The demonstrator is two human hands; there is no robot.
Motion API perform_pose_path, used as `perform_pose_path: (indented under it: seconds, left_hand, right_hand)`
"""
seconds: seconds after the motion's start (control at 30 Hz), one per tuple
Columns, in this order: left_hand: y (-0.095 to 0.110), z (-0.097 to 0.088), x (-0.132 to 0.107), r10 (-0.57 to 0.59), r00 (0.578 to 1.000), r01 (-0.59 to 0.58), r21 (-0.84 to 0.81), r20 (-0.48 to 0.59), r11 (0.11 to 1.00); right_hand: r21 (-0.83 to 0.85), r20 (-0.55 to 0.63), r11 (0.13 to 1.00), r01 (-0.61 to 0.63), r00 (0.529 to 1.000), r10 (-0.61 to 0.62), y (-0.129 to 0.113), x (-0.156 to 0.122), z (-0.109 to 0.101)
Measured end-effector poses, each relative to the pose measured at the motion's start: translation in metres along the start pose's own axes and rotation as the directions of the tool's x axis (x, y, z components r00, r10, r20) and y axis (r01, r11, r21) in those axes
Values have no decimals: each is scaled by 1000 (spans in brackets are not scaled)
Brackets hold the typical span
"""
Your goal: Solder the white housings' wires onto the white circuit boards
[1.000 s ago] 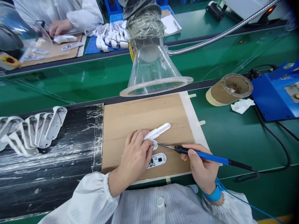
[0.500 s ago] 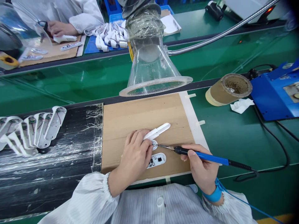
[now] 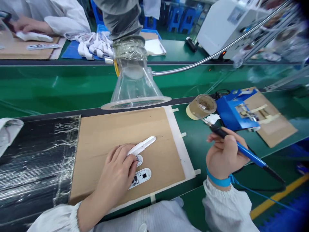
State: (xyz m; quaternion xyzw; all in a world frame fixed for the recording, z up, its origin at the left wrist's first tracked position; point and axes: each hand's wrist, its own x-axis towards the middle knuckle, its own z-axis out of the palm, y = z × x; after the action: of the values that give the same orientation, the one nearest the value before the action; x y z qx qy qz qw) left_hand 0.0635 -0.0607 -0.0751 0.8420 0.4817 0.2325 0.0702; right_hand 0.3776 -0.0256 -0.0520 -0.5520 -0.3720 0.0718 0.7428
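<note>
My left hand (image 3: pixel 120 170) is closed on a white plastic housing (image 3: pixel 143 145) and a small white circuit board (image 3: pixel 139 160), both on the cardboard mat (image 3: pixel 108 129). The fingers hide the near ends of both pieces. A second circuit board (image 3: pixel 142 176) with black chips lies flat beside my thumb. My right hand (image 3: pixel 224 154) grips a soldering iron (image 3: pixel 238 145) with a blue handle, off to the right of the mat. Its tip points at the front of a brown round pot (image 3: pixel 201 106) with a dirty inside; whether they touch I cannot tell.
A clear fume hood (image 3: pixel 136 87) hangs over the mat's far edge. Right of the pot are a crumpled white tissue (image 3: pixel 212 119) and a blue soldering station (image 3: pixel 235 109). At left lies black wrapped sheeting (image 3: pixel 38 161) with a white housing (image 3: pixel 9 132). Across the bench a co-worker's hand (image 3: pixel 33 25) holds a white part.
My right hand has lifted the soldering iron away from the small board and carried it right to the pot. The left hand keeps its hold. The view has turned to the right.
</note>
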Motion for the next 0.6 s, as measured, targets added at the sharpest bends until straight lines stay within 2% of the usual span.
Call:
perform_pose_path:
  seconds: [0.1, 0.2, 0.27, 0.4, 0.5, 0.6]
  left_hand:
    - [-3, 1, 0, 27, 999, -27, 0, -40, 1000]
    - [-4, 1, 1, 44, 996, -45, -6, -81, 999]
    - [-5, 2, 1, 48, 994, -50, -18, -94, 999]
    - [-9, 3, -1, 33, 994, -38, -52, -107, 998]
    - [-12, -1, -4, -31, 992, 21, -78, -124, 997]
    - [-18, -13, -9, -141, 986, 132, -109, -86, 985]
  right_hand:
    - [-91, -133, 992, 92, 986, -103, 15, 28, 4]
    - [-176, -97, 984, 21, 995, -38, 36, 39, 5]
    - [-197, -46, 979, -50, 998, 41, 46, 40, 5]
    - [-142, -110, 990, -18, 994, 2, 51, 37, 6]
    - [-93, -98, 995, -22, 995, 13, 47, 32, 6]
    - [-53, -67, 997, -51, 997, 47, 45, 19, 6]
